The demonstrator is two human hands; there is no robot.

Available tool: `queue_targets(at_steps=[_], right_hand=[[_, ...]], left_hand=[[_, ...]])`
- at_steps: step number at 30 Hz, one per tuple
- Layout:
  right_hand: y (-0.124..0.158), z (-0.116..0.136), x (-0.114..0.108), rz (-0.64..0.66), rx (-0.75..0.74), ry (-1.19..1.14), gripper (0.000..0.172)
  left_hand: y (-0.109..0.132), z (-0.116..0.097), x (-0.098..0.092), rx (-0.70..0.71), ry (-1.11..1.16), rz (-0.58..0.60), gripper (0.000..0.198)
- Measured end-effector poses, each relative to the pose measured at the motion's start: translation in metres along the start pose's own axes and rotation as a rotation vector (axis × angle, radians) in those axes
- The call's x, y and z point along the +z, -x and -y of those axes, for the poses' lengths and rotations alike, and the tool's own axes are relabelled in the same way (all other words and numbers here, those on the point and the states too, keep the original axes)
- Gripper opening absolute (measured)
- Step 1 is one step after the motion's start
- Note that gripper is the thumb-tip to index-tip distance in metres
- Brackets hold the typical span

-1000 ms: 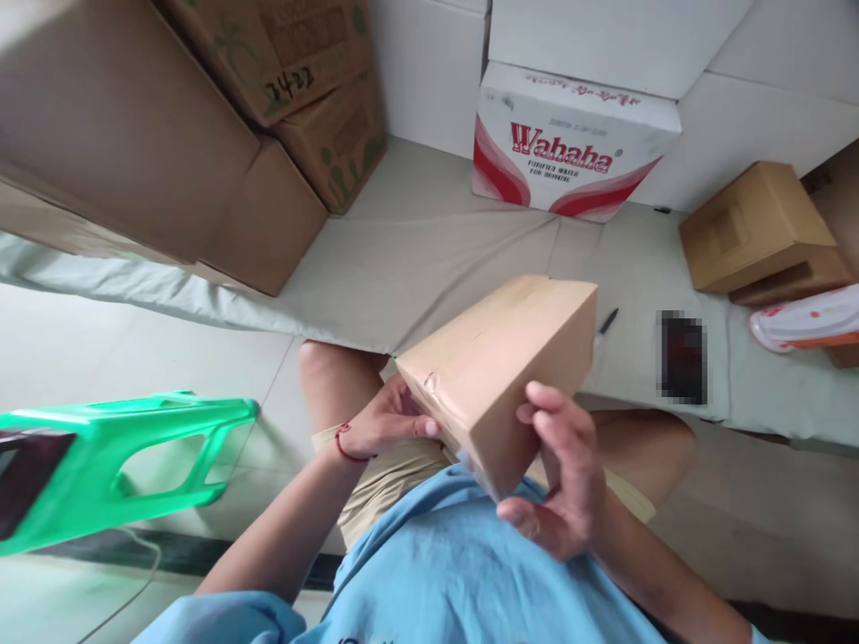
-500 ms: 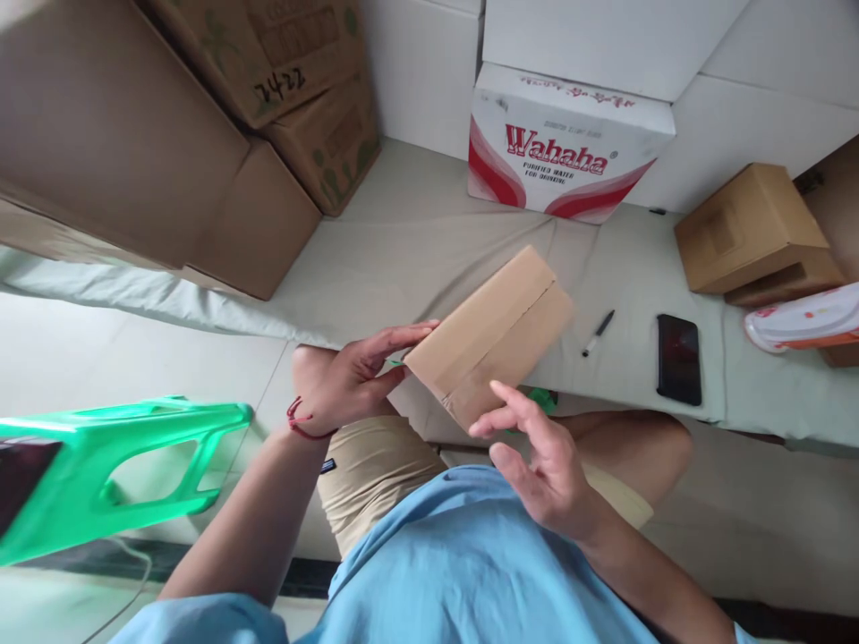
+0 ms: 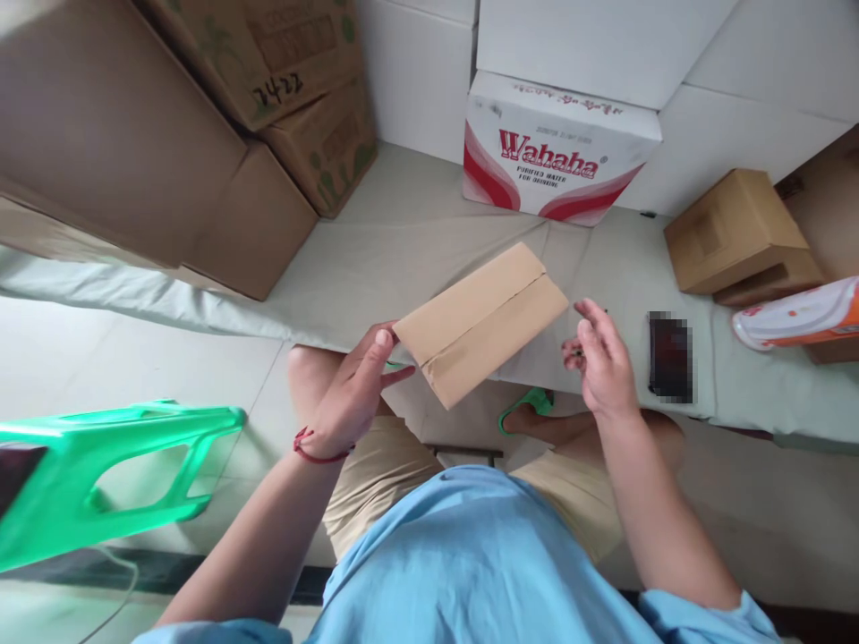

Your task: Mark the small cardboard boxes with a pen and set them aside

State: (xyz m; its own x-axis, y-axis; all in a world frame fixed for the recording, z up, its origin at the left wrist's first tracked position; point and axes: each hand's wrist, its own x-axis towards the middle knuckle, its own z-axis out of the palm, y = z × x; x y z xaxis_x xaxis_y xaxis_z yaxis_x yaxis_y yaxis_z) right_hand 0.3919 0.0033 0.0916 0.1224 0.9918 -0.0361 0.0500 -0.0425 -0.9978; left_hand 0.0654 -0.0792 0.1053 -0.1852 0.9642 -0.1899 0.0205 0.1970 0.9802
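Observation:
My left hand point(image 3: 355, 389) grips the left end of a small closed brown cardboard box point(image 3: 483, 322), its thumb at the near corner and the other fingers partly hidden behind. The box is tilted, held above the edge of the cloth-covered surface, and a seam runs along its face. Off the box's right end, my right hand point(image 3: 604, 362) has its fingers curled around a pen point(image 3: 606, 312). Most of the pen is covered by the fingers; only small dark bits of it show. A red string bracelet point(image 3: 322, 447) circles my left wrist.
A black phone point(image 3: 669, 358) lies right of my right hand. Behind stands a white and red Wahaba-type water carton point(image 3: 557, 161). Large brown cartons point(image 3: 221, 197) fill the left, a smaller brown box point(image 3: 735, 228) the right. A green plastic stool point(image 3: 140, 429) is at left.
My right hand has left the box's near side and moved right and forward to the pen. My left thumb has shifted up onto the box corner, and the box is tipped a little differently.

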Motion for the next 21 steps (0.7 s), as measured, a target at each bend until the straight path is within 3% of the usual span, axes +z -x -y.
queue_targets(at_steps=[3, 6, 11, 16, 18, 21], right_hand=[[-0.014, -0.005, 0.011, 0.171, 0.115, -0.105, 0.072], [-0.009, -0.002, 0.023, 0.226, 0.074, -0.118, 0.063], [0.025, -0.006, 0.028, 0.113, -0.016, -0.166, 0.041], [0.06, -0.036, 0.02, 0.263, -0.016, -0.151, 0.043], [0.067, -0.047, 0.016, 0.306, 0.033, -0.141, 0.045], [0.07, -0.054, 0.009, 0.3, 0.094, -0.062, 0.046]], left_hand=[[-0.004, -0.004, 0.005, -0.139, 0.128, 0.015, 0.07], [-0.008, -0.002, 0.008, -0.148, 0.142, 0.049, 0.068], [0.006, -0.011, 0.005, 0.126, -0.184, 0.004, 0.056], [0.022, -0.039, 0.001, 0.495, -0.502, -0.069, 0.05], [0.02, -0.041, 0.003, 0.57, -0.514, -0.024, 0.041], [0.01, -0.029, 0.006, 0.563, -0.544, 0.094, 0.033]])
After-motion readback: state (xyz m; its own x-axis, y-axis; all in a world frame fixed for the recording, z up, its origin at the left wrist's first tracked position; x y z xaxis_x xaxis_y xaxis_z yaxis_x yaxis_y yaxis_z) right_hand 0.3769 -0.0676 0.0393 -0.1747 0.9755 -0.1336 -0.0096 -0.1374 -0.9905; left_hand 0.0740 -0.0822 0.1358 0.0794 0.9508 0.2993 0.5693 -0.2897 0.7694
